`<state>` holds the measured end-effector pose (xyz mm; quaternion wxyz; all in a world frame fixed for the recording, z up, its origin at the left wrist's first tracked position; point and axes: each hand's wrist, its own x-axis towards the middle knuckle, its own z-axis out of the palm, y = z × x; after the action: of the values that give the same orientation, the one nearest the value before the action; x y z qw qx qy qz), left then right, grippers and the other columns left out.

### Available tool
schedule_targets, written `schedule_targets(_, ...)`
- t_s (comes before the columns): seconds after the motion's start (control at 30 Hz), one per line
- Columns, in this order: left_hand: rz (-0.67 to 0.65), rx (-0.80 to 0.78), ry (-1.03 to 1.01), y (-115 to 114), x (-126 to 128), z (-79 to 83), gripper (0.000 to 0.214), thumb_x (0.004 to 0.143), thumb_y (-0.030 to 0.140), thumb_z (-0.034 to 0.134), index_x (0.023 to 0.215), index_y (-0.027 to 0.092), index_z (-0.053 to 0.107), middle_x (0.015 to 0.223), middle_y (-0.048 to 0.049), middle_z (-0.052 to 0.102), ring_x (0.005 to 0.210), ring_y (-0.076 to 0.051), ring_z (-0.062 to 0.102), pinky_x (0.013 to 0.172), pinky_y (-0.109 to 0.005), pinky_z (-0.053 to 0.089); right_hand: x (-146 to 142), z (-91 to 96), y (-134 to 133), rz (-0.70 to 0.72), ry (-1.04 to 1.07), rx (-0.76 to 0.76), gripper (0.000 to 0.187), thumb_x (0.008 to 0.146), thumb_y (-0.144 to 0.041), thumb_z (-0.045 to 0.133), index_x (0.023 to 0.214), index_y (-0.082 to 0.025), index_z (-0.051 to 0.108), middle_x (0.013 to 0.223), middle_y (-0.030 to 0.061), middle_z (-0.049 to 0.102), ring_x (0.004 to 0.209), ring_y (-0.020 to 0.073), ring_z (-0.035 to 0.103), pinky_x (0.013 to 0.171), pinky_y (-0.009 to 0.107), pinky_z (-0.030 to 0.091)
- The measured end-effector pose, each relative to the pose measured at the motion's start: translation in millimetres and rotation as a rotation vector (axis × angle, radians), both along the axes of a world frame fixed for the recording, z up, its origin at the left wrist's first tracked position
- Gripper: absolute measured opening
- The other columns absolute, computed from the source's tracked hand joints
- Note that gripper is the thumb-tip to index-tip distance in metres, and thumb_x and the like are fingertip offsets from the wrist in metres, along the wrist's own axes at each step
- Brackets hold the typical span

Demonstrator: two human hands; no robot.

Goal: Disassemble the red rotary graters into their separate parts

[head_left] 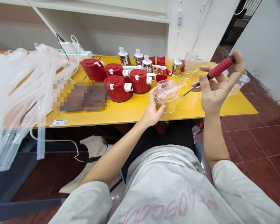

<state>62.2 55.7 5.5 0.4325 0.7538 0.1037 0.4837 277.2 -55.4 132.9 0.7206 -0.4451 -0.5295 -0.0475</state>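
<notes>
Clear plastic jug [169, 95] sits over the yellow table [133, 110], near its front edge. Left hand [151, 113] half open, fingers [162, 108] against the jug's base; hold unclear. Right hand [214, 95] curled around a red-handled screwdriver [220, 68]. Red lidded containers [118, 88] stand left, contents hidden.

Precision screwdriver [220, 67], red ribbed grip, thin steel shaft, pinched in right hand [214, 91], tip angled down-left. Clear plastic jug [169, 95] tilted on yellow table [135, 109], against left hand [151, 113].
</notes>
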Motion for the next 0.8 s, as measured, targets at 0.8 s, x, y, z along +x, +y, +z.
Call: schedule_targets(0.8,-0.087,-0.154,0.042,-9.9,1.7,16.9,0.094,0.104,0.061,0.084,0.175,0.029,0.032,0.177,-0.0209,0.055,0.164,-0.042,0.062,0.141,-0.071,0.047,-46.8,41.1,56.7,0.278,-0.374,-0.104,0.069,0.110,-0.073,0.064,0.172,-0.056,0.039,0.187,-0.0054,0.045,0.120,0.0200,0.084,0.085,0.032,0.077)
